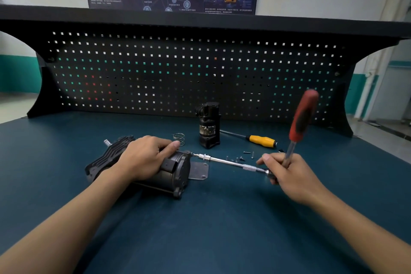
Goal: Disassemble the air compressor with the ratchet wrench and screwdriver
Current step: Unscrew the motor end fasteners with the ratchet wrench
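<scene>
Compressor body (155, 173) lies on its side at mid-bench, finned head to the left, round end cap facing right. Left hand (144, 155) is clamped over the top of the housing, fingers curled down the far side. Extension bar (231, 163) runs approx level from a screw (193, 154) at the cap's top edge out to the ratchet wrench (303, 118), whose red handle stands up, tilted away. Right hand (289, 171) is wrapped round the wrench's steel neck just above the head, one finger reaching fwd toward the bar.

Step in hand, as I read it: backing out a cap screw. To do it well:
- Keep the bar in line w/ the screw axis. A long ext. wobbles and the bit can cam out.
- Push in along the bar while swinging the handle.
- Left hand bears down hard so the body can't roll.
- Once loose, spin the knurled section by fingers; prob. quicker than ratcheting.

Just behind the bar lie loose screws (246, 155), so some are out already. Metal plate (199, 170) lies by the cap's base. Farther back are a spring (179, 138), an upright black cylinder unit (209, 127) and a yellow-handled screwdriver (262, 140), all on the blue bench mat (222, 218).
</scene>
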